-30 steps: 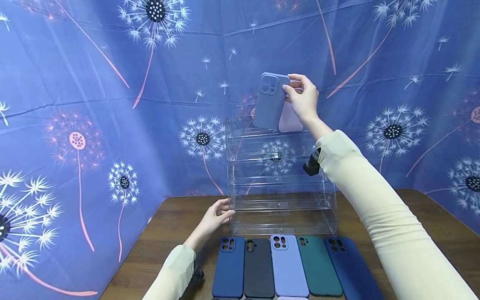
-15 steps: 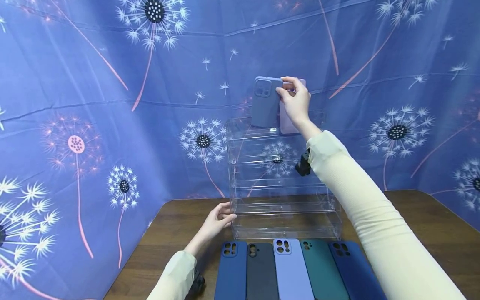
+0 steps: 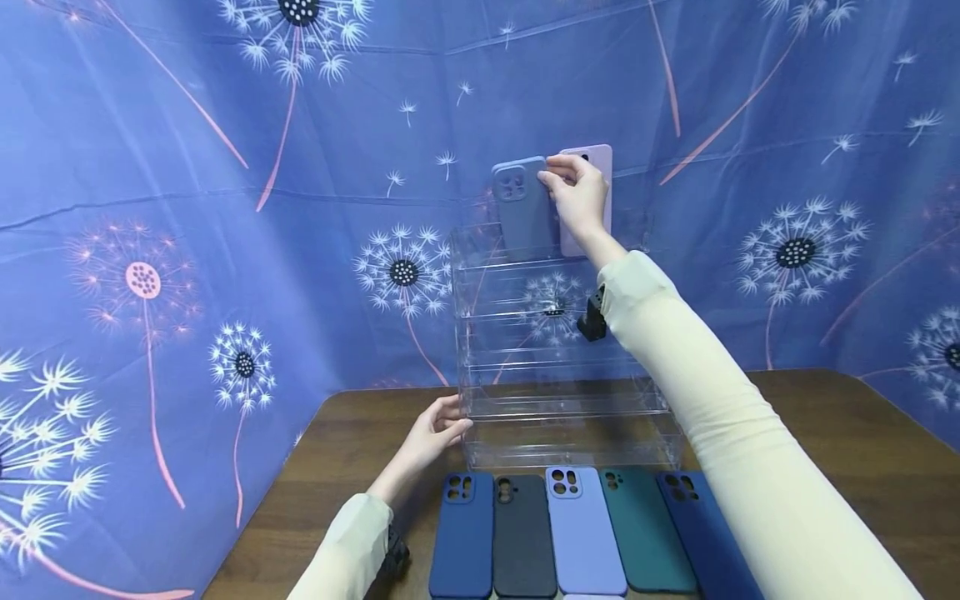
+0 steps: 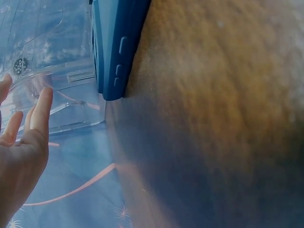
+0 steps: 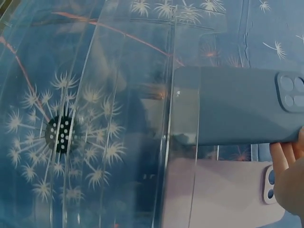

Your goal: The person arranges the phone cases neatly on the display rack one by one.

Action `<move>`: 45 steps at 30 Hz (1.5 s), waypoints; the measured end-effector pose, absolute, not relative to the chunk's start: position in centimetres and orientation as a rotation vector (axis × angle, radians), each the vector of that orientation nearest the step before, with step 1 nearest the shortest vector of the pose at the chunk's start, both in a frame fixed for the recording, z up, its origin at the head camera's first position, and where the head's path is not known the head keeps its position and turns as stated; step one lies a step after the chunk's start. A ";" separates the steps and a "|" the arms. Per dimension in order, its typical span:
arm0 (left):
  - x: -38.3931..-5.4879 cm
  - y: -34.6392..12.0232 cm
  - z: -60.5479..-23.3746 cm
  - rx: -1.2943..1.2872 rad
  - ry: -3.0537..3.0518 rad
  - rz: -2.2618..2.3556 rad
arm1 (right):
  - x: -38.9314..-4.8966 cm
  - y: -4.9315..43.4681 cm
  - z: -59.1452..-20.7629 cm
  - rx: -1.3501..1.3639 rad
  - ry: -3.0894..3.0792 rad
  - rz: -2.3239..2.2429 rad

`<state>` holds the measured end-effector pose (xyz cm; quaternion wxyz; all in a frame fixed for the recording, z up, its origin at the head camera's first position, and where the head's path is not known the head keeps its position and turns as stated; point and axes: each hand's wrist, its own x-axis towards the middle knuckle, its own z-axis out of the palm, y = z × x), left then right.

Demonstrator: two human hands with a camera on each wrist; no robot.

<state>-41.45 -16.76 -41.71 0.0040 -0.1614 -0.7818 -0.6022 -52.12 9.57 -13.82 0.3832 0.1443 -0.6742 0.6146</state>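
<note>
A grey-blue phone case [image 3: 521,217] stands upright at the top tier of a clear tiered display rack [image 3: 562,406]. My right hand [image 3: 579,196] pinches it by its upper right edge between thumb and fingers. Right beside it stands a pale pink phone case [image 3: 600,179], partly covered by that hand. In the right wrist view the lower end of the grey-blue case [image 5: 232,104] sits behind the rack's clear front lip. Down at the rack's lower left side, my left hand [image 3: 427,433] rests against the clear edge, thumb in front and fingers relaxed.
In front of the rack lies a row of phone cases: a blue one [image 3: 462,537], a black one [image 3: 523,537], a lavender one [image 3: 587,533], a green one [image 3: 647,533] and a dark blue one [image 3: 705,533]. They lie on a brown wooden table [image 3: 300,500]. A dandelion-print cloth [image 3: 337,167] hangs behind.
My right hand has carried the grey-blue phone case left and slightly down, away from the pink case, which now shows more. The left hand stays at the rack's side.
</note>
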 end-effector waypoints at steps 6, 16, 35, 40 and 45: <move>-41.3 -16.8 -41.5 -0.506 -2.457 -1.882 | -52.7 9.2 -13.7 0.262 -1.664 1.646; -41.4 -16.7 -41.7 -0.491 -2.428 -1.906 | -53.2 9.5 -15.2 0.266 -1.923 1.343; -40.0 -16.2 -40.2 -0.519 -2.403 -1.923 | -53.4 8.7 -16.8 0.239 -2.115 1.213; -40.6 -16.2 -41.0 -0.498 -2.391 -1.923 | -53.5 8.6 -16.9 0.198 -2.141 1.083; -41.3 -16.5 -41.8 -0.493 -2.406 -1.896 | -53.2 8.8 -17.0 0.221 -2.135 0.984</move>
